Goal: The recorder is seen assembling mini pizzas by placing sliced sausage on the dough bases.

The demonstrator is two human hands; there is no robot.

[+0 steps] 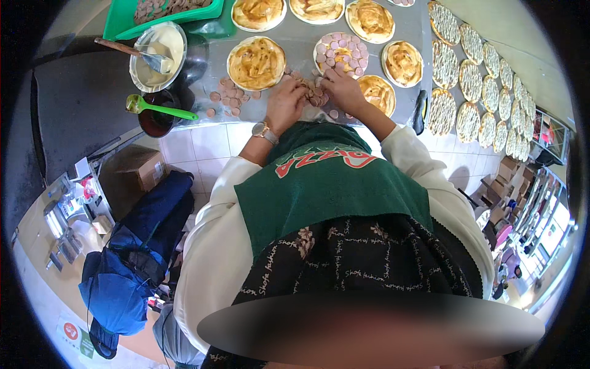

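Both hands work in a loose pile of round sausage slices [316, 97] at the table's near edge. My left hand [287, 101], with a watch on its wrist, curls its fingers closed on slices at the pile's left side. Opposite it, my right hand [344, 92] has its fingertips closed on slices too. Just beyond my right hand lies a pizza base [342, 53] largely covered with sausage slices. Above my left hand is a sauced pizza base [257, 63] without slices. More loose slices [228, 95] are scattered to the left.
A white tub of creamy sauce [175, 46] holds a brush. Beside it, a green-handled spatula [166, 112] rests across a dark bowl [157, 126]. A green tray of slices [114, 24] stands far left. Several sauced bases [402, 64] and rows of drizzled pizzas [468, 122] fill the right.
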